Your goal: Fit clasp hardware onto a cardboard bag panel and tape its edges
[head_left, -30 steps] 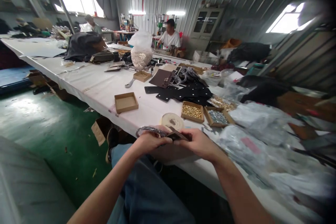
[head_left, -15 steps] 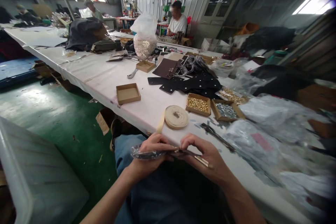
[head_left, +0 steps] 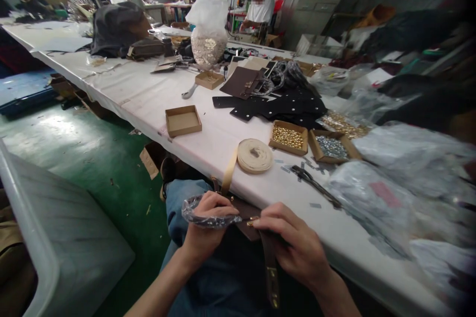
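- My left hand (head_left: 212, 215) is closed on the loop (head_left: 192, 212) in its clear wrap. I think I hold it there so it does not flop about.
- My right hand (head_left: 292, 237) has a small, tight pinch, thumb and fingers on the gold bit (head_left: 253, 220). A pinch seems best for such a small thing.
- The brown piece (head_left: 251, 232) is between my hands, over my lap, just by the edge of the table (head_left: 148, 114). I guess my lap gives it room to hang. My fingers hide part of it.
- The strap (head_left: 270, 262) hangs under my right hand, with gold near its low end.
- The roll (head_left: 255, 156) lies flat near the edge, and its loose end (head_left: 229, 174) drops over. Maybe that keeps it easy to reach.
- The gold studs (head_left: 287, 136) and silver studs (head_left: 331, 146) sit in side-by-side boxes, likely so they do not mix or roll off.
- Half a second ago, gold stuck out sideways by my right hand; now the strap hangs down. My fingertips are further apart, and more of the brown piece shows.
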A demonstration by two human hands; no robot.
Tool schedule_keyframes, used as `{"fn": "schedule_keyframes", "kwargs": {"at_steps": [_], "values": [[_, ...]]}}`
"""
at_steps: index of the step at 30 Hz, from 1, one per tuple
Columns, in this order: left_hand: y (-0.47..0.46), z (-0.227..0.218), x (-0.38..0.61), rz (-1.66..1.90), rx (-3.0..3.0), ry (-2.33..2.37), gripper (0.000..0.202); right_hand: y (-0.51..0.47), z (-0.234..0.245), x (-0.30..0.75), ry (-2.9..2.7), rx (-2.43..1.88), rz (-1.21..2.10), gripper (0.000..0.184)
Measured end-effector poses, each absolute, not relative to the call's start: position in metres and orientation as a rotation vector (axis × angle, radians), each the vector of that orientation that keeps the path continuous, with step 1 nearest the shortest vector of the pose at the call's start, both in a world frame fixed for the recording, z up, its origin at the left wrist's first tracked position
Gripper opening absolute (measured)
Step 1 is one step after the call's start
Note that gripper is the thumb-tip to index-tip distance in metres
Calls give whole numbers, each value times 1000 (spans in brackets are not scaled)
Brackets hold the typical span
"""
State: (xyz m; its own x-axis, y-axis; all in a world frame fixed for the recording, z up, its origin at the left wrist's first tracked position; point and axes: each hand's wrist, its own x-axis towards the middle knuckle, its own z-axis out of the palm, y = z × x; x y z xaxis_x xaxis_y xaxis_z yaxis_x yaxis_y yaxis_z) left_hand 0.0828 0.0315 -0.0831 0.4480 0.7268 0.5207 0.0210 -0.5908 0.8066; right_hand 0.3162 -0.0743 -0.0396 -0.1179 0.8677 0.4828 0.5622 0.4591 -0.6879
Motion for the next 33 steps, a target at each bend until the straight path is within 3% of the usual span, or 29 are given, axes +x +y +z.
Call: {"fn": "schedule_keyframes", "kwargs": {"at_steps": [14, 22, 26, 29, 33], "values": [[18, -76, 73, 1398, 2081, 642, 24, -106, -61, 309, -1769, -1199, 218, 54], [23, -71, 91, 1428, 1965, 908, 10, -79, -45, 308, -1533, -1417, 345, 26], [31, -55, 84, 1619, 1880, 864, 17, -56, -25, 327, -1316, -1547, 340, 17], [50, -54, 67, 1636, 1793, 981, 13, -40, -21, 354, -1061, -1573, 366, 34], [98, -59, 50, 1161, 1589, 1090, 53, -16, -28, 392, -792, -1460, 528, 54]]}}
